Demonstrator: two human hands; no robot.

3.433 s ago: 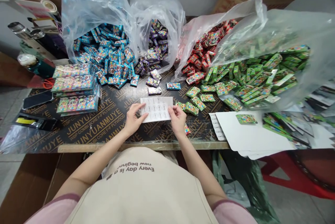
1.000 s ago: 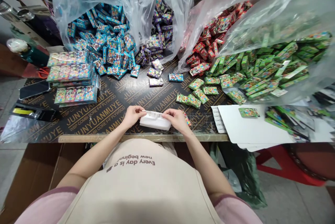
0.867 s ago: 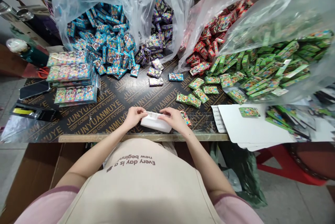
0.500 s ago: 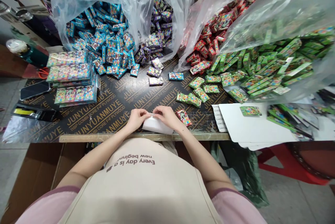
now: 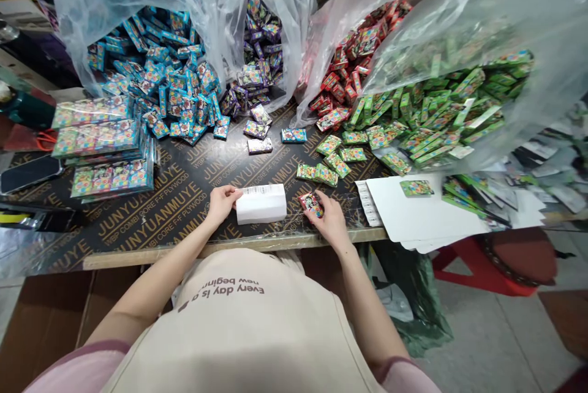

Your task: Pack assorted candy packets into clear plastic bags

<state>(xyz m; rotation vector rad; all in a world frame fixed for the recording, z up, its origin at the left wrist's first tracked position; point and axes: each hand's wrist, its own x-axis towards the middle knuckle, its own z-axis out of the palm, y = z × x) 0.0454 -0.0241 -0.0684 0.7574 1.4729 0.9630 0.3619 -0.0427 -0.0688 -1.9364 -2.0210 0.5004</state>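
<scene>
A folded white sticker sheet point(image 5: 261, 204) lies on the dark plywood table point(image 5: 151, 215) near its front edge. My left hand point(image 5: 221, 203) pinches the sheet's left end. My right hand point(image 5: 329, 217) rests to the right of the sheet, fingers closed on a small red box point(image 5: 311, 204) that lies on the table. Loose green boxes point(image 5: 316, 174) sit just beyond the right hand.
Clear plastic bags hold heaps of small boxes: blue point(image 5: 160, 87), purple point(image 5: 257, 68), red point(image 5: 353, 68), green point(image 5: 436, 117). Wrapped packs point(image 5: 103, 151) are stacked at left beside a phone point(image 5: 27, 172). White sheets point(image 5: 422, 215) overhang the table's right end. A red stool point(image 5: 500, 261) stands below.
The sheet, first held flat, was folded over between both hands. My right hand has now let go of it and moved right onto the red box; the left hand still holds the sheet.
</scene>
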